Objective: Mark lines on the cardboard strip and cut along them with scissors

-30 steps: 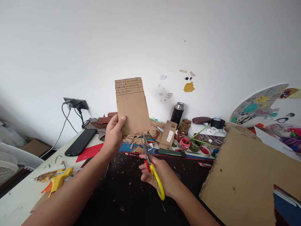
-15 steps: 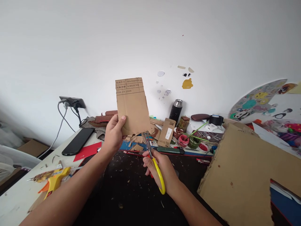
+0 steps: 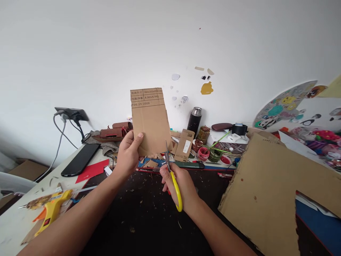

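Observation:
My left hand (image 3: 129,151) grips a rectangular brown cardboard piece (image 3: 150,124) by its lower left corner, thumb on the front face. Printed lines and text run across the top of this upright piece. In my right hand (image 3: 182,185) is a pair of scissors (image 3: 176,192) with yellow and red handles, fingers wrapped round them. The blades point upward, and one blade shows in front of the cardboard's bottom edge near its lower right corner. Whether the other blade lies behind the cardboard is hidden.
A large cardboard sheet (image 3: 263,192) lies at the right. On the left are a yellow glue gun (image 3: 53,209), a black phone (image 3: 80,160) and red paper (image 3: 93,170). Along the wall stand a black flask (image 3: 194,119), paint jars (image 3: 203,153) and a small brown box (image 3: 184,145).
The camera view has shifted slightly, so the background sits further left and higher. The scissors have moved up against the cardboard, with a blade now showing over its lower edge.

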`<state>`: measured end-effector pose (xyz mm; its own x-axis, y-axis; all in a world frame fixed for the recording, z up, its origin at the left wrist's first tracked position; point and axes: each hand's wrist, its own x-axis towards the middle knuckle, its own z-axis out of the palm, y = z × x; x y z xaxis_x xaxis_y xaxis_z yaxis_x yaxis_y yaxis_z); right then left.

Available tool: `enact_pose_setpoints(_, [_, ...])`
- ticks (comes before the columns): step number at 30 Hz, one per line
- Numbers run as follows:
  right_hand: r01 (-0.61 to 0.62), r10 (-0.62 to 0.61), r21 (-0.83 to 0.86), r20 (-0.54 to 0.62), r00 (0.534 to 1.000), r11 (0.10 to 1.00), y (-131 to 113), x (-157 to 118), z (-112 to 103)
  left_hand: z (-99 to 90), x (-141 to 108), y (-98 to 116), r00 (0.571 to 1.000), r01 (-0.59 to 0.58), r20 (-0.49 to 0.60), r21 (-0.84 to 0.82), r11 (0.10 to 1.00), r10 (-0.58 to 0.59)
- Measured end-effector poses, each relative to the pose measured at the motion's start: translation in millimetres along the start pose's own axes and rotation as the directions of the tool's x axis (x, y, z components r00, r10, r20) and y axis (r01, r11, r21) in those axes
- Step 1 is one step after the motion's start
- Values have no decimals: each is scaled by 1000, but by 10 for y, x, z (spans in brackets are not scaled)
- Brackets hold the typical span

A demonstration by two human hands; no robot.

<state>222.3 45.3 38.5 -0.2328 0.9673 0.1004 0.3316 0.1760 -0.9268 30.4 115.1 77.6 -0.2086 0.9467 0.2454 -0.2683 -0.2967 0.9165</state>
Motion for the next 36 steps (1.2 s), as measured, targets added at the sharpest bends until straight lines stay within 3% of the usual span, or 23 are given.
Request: enact_pose_setpoints(36, [-3,-2,-136,-37,999,991,3,24,-4,9,-35,-43,1000,3,4,-9,1000,-2])
